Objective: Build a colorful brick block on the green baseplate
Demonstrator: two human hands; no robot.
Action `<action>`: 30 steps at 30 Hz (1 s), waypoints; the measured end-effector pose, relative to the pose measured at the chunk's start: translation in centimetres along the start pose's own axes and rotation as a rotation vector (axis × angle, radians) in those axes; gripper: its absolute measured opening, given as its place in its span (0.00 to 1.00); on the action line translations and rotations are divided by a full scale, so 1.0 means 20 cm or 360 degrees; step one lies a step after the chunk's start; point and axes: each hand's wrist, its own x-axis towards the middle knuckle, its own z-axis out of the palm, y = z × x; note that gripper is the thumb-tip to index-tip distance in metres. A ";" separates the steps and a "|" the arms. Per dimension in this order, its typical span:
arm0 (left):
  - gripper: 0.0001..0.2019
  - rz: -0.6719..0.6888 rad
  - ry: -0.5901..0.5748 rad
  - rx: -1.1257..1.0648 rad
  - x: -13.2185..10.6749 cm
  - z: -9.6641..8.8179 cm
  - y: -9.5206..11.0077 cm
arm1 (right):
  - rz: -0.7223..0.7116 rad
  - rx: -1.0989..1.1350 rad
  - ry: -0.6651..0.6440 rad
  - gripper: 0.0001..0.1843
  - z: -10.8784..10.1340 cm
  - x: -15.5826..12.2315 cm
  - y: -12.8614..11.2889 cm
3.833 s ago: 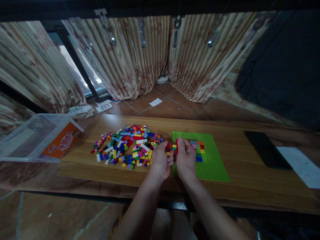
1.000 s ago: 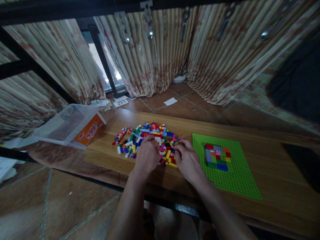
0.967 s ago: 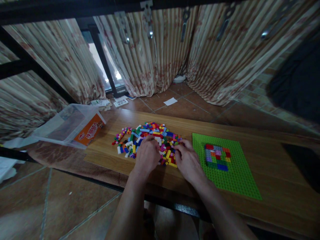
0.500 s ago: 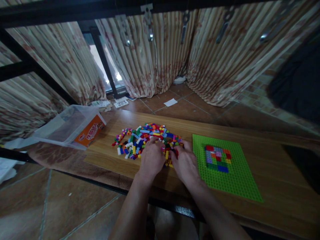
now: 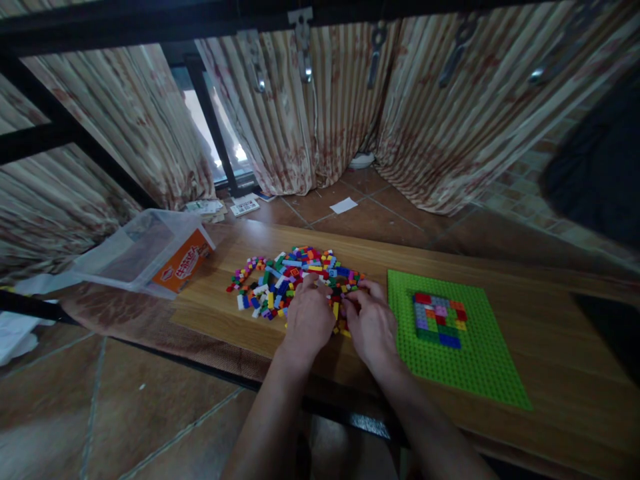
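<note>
Loose, many-coloured small brick heap (image 5: 285, 277)

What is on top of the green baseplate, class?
A small flat patch of coloured bricks, red, grey, pink, green, yellow and blue, sits on the green baseplate, toward its far side. The studs under that patch are covered, so any lower layer cannot be seen.

Part of the brick pile (image 5: 280, 280) is covered by the left hand (image 5: 307, 320) and right hand (image 5: 373, 327); whether any brick is gripped cannot be told. The table (image 5: 550, 347) is cut off at the right edge.
</note>
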 end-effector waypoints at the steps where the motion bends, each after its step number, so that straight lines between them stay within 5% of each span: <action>1: 0.15 0.0006 0.0017 -0.0007 0.00 0.00 0.00 | -0.0012 0.0033 0.0009 0.10 0.00 0.00 0.00; 30: 0.09 -0.0188 0.0109 0.0132 0.04 0.05 0.11 | -0.0122 0.0443 0.0319 0.10 -0.09 0.04 0.13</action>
